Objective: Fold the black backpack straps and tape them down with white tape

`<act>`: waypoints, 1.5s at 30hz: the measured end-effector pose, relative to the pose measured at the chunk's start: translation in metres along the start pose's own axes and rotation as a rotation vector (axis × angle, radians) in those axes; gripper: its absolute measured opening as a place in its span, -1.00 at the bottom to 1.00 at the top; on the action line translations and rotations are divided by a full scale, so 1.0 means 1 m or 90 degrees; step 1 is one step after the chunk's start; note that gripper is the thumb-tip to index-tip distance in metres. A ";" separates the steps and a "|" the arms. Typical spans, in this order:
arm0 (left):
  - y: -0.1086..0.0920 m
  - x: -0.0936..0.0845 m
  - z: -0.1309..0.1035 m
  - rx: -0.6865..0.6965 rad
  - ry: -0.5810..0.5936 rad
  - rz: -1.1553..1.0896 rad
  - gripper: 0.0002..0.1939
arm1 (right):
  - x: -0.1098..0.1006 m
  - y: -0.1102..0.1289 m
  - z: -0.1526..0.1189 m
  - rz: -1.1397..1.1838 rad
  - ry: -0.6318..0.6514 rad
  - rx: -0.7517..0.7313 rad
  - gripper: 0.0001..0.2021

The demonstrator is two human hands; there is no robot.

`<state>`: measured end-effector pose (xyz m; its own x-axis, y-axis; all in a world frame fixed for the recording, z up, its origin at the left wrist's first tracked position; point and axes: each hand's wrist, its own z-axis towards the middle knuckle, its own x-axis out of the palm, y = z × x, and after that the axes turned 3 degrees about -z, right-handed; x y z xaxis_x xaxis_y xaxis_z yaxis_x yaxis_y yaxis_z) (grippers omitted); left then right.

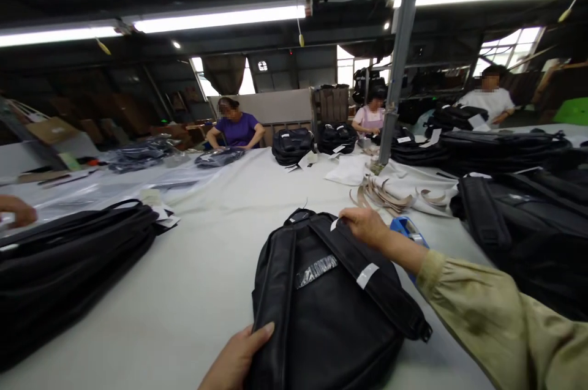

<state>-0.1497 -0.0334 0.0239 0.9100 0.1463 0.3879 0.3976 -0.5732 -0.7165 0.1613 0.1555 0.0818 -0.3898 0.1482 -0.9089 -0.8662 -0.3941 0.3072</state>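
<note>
Left hand: we see our left hand at the bottom edge of the view, lying on the near left side of the backpack. The thumb presses across the left shoulder strap; we cannot tell whether the other fingers curl under it.
Right hand: our right hand reaches across from the right in a loose olive sleeve. Its fingers are bent together at the top of the right shoulder strap, touching it just beside the top handle. Whether they pinch the strap or only rest on it, we cannot tell.
Backpack: it is black and lies flat on the white table, straps upward, between our two hands. A silver label sits on its back panel, below the right fingers, and a white tag is on the right strap.
Beside the right wrist: a blue tape dispenser lies just behind the wrist, partly hidden by it.
Beyond the right fingers: a pile of tan strips lies on white sheets.
Left of the left hand: a stack of black bags lies well apart from our fingers, and another person's hand shows at the left edge.
Right of the sleeve: more black bags are piled.
Far side: three people sit at the table's far edge among further bags.
</note>
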 end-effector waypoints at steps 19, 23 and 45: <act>-0.059 0.018 -0.014 -0.078 -0.011 0.161 -0.75 | 0.086 0.183 -0.078 0.656 0.437 0.253 -0.86; -0.051 0.009 -0.013 -0.038 -0.028 0.186 -0.71 | 0.102 0.186 -0.078 0.836 0.407 0.319 -0.89; 0.008 0.017 -0.012 0.224 -0.240 0.039 -0.54 | 0.121 0.168 -0.093 1.155 0.362 0.282 -0.50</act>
<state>-0.1324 -0.0453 0.0320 0.8866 0.4377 0.1495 0.2981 -0.2936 -0.9083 -0.0029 0.0231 -0.0026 -0.7137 -0.4034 0.5726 0.3403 0.5148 0.7869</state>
